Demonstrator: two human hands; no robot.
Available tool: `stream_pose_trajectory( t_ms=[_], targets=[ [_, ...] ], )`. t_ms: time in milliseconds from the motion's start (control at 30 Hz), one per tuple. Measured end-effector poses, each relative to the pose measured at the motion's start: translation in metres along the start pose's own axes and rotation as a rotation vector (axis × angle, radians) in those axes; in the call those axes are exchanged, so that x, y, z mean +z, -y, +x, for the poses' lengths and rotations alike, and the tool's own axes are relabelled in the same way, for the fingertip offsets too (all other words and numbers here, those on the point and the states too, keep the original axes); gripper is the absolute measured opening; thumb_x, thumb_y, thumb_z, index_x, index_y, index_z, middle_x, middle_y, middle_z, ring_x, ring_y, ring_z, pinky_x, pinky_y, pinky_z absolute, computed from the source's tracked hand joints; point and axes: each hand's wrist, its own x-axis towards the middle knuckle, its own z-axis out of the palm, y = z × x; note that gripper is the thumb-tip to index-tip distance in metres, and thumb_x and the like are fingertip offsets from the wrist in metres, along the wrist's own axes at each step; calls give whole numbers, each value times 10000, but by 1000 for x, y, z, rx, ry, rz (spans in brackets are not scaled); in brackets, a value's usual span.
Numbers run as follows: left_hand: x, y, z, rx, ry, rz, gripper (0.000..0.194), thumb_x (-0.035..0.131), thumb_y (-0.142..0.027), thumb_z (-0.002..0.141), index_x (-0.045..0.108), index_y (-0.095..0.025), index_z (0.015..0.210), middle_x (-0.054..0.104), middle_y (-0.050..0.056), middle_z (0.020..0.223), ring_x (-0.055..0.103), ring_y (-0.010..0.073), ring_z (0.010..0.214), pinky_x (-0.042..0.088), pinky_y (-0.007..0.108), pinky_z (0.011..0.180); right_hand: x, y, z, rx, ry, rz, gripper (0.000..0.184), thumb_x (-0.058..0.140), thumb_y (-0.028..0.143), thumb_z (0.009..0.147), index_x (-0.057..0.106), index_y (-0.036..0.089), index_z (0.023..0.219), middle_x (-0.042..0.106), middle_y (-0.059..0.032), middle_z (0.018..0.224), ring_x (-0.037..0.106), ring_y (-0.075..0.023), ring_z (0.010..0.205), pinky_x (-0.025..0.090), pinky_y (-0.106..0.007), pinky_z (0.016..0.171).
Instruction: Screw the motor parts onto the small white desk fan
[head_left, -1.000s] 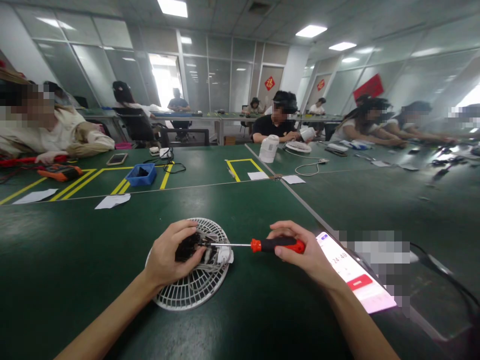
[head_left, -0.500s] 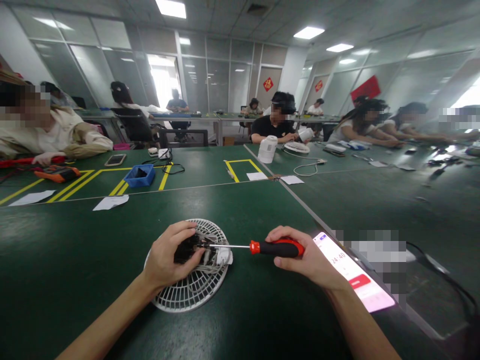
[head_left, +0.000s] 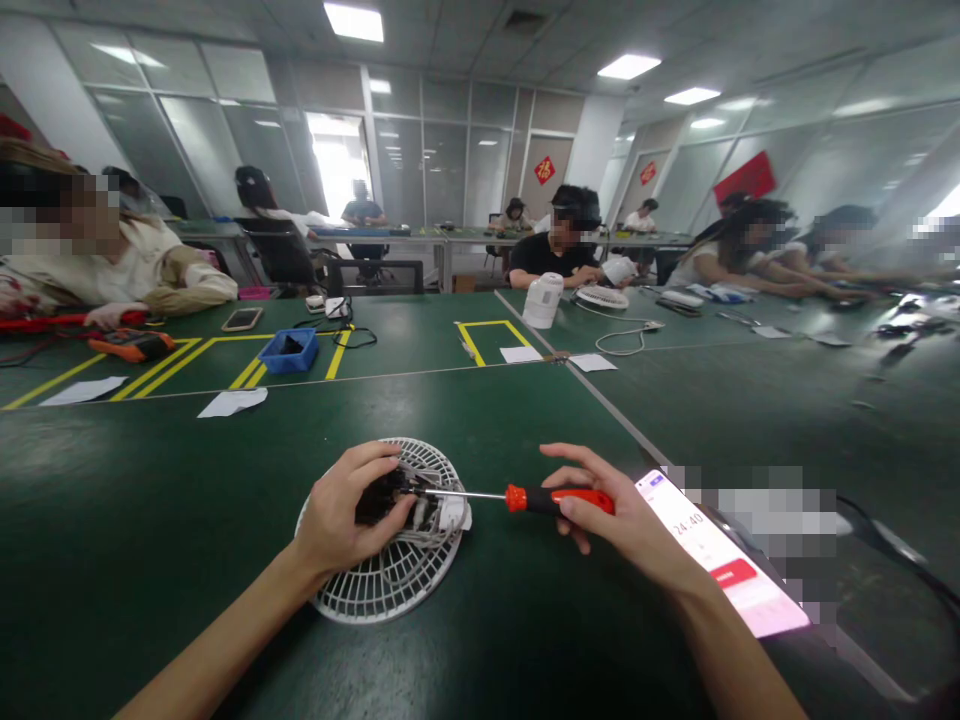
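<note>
A round white fan grille lies on the green table, with grey cable and a white connector piece at its centre. My left hand is closed around a dark part, seemingly the fan's motor, in the middle of the grille. From the right, my right hand holds a red and black screwdriver by its handle, the thumb on the near side and the upper fingers partly extended. The screwdriver's shaft lies level, and its tip reaches the dark part beside my left thumb. My left fingers hide some of that part.
A lit phone lies right of my right forearm. Farther off are a blue bin, papers, an orange meter, a white fan housing and a white cable. Several people sit at the tables around.
The fingers of my right hand have loosened and spread on the screwdriver's handle, with the thumb now lying across it. My left hand and the grille keep their position relative to each other.
</note>
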Motion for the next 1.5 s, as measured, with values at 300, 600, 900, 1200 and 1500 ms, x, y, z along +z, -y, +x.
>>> stream_pose_trajectory(
  t_ms=[300, 600, 900, 1200, 1500],
  targets=[
    [-3, 1, -1, 5, 10, 8, 546, 767, -195, 816, 505, -210, 1295, 683, 126, 1229, 689, 254, 1119, 616, 434, 951, -3, 11, -2, -126, -8, -230, 451, 801, 163, 733, 704, 267, 1161, 710, -45, 1136, 684, -244, 1013, 564, -397, 915],
    [-3, 3, -3, 7, -1, 4, 550, 780, -175, 801, 515, -192, 1283, 677, 136, 1225, 685, 252, 1112, 609, 431, 953, 5, 2, 3, -114, -8, -67, 496, 767, 463, 847, 666, 262, 1290, 728, -83, 1166, 709, -215, 907, 611, -319, 711],
    [-2, 3, -2, -6, 5, 16, 537, 781, -197, 797, 524, -198, 1269, 688, 130, 1223, 695, 259, 1107, 616, 430, 941, 9, 2, 2, 3, -30, -60, 460, 723, 421, 908, 621, 231, 1315, 684, 16, 756, 547, -87, 475, 472, -183, 395],
    [-3, 1, 1, 14, -3, 28, 549, 783, -213, 800, 513, -210, 1279, 687, 124, 1213, 700, 254, 1092, 625, 426, 921, 5, 9, 0, -134, -63, -160, 483, 856, 228, 743, 681, 259, 1192, 755, -46, 1068, 720, -216, 933, 620, -359, 805],
    [-3, 1, 0, 22, -5, 17, 570, 794, -179, 786, 511, -194, 1281, 677, 134, 1216, 689, 251, 1100, 618, 414, 930, 5, 4, 2, -165, -27, -188, 451, 848, 207, 751, 697, 266, 1172, 741, -37, 1106, 702, -238, 1044, 542, -416, 972]
  ],
)
